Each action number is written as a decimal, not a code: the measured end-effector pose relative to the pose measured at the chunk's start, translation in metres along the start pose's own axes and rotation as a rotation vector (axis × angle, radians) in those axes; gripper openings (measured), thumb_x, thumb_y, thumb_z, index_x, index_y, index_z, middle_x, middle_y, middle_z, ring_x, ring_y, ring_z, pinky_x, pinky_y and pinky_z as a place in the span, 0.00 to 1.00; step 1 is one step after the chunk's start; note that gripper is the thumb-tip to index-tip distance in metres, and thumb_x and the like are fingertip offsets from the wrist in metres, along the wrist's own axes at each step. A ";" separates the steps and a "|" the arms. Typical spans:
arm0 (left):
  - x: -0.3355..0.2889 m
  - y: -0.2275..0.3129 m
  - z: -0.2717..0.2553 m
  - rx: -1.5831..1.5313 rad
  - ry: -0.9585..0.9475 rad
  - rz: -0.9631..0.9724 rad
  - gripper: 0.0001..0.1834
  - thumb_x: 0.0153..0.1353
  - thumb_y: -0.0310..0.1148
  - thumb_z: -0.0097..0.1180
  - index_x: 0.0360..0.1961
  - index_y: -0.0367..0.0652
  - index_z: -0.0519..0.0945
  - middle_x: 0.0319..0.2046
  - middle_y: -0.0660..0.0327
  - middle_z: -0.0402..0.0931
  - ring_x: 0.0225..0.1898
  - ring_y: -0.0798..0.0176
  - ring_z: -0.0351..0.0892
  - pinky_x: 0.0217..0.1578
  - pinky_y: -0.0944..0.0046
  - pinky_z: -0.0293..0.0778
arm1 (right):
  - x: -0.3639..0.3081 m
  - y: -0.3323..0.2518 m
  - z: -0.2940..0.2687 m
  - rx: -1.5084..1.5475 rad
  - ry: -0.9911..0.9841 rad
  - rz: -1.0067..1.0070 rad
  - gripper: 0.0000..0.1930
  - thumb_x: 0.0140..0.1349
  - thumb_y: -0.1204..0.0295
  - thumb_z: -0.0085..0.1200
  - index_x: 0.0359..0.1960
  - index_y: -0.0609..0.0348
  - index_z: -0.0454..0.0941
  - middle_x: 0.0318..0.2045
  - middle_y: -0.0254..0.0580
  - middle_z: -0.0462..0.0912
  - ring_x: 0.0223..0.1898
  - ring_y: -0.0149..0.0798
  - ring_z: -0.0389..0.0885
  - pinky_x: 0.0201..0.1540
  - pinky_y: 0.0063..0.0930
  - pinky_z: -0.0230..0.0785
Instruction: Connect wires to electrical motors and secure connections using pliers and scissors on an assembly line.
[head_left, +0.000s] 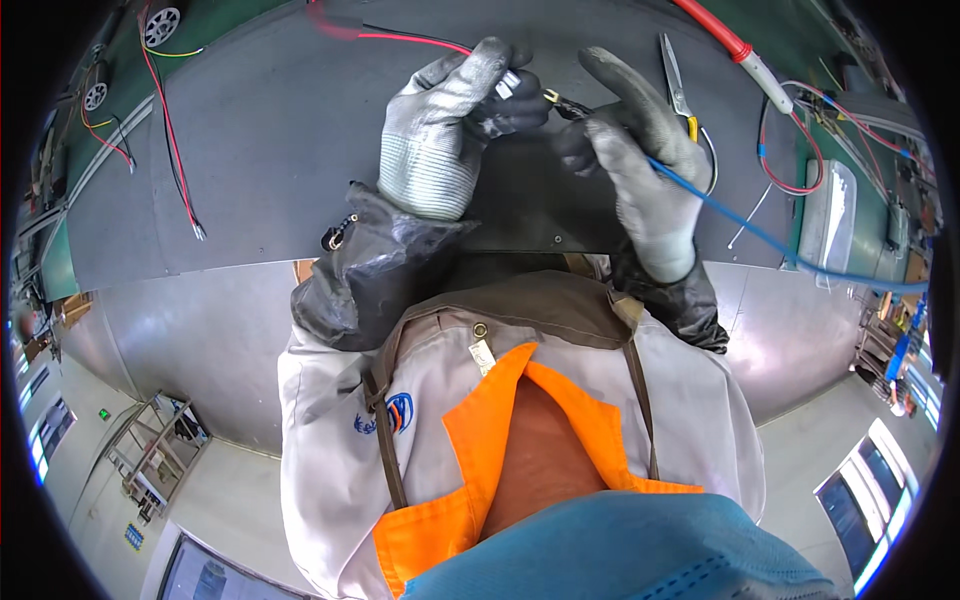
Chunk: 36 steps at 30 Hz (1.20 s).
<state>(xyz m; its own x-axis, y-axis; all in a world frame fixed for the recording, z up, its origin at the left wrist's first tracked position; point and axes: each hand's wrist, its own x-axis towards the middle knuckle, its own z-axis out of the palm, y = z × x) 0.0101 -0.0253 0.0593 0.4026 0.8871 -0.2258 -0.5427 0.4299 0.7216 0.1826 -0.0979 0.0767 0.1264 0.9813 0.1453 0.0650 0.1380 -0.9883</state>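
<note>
Head view of a person in grey knit work gloves at a grey work mat (pixel 280 150) laid on a green bench.

Left hand (pixel 445 125): raised over the mat's middle, fingers curled and closed on a small silver-white connector (pixel 508 83) pinched between thumb and forefinger. A red wire (pixel 410 40) and a black wire beside it run from this hand toward the mat's far edge.

Right hand (pixel 640 150): just beside the left, its fingertips nearly meeting those of the left hand. Thumb and fingers are drawn together on a small dark part with a brass-coloured tip (pixel 556 100); exactly how it is gripped cannot be told. A blue wire (pixel 760 235) passes from under this hand across the mat's right edge and off to the right.

On the mat near its far right corner lies a pair of tweezers (pixel 672 75), and just past them a red cable with a white end (pixel 750 55). A second pair of red and black wires (pixel 170 140) crosses the mat's left part, ending near its near left corner. Beyond the mat's right edge sits a clear plastic tray (pixel 830 215), with looped red and blue wires (pixel 790 160) next to it. Two small wheels (pixel 160 22) lie on the bench past the far left corner.
</note>
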 end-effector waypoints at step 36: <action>0.033 -0.025 -0.019 -0.212 0.050 -0.027 0.13 0.69 0.35 0.54 0.47 0.35 0.79 0.51 0.44 0.80 0.44 0.56 0.82 0.47 0.55 0.78 | 0.129 0.053 -0.258 -1.490 -0.273 -0.085 0.29 0.53 0.72 0.62 0.59 0.59 0.72 0.47 0.57 0.79 0.51 0.59 0.78 0.54 0.44 0.71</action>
<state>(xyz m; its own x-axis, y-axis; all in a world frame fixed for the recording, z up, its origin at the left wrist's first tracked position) 0.0224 -0.0038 0.0218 0.3851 0.8795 -0.2794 -0.6773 0.4751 0.5618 0.4577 0.0010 0.0553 -0.1003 0.9948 0.0199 0.9949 0.1004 -0.0058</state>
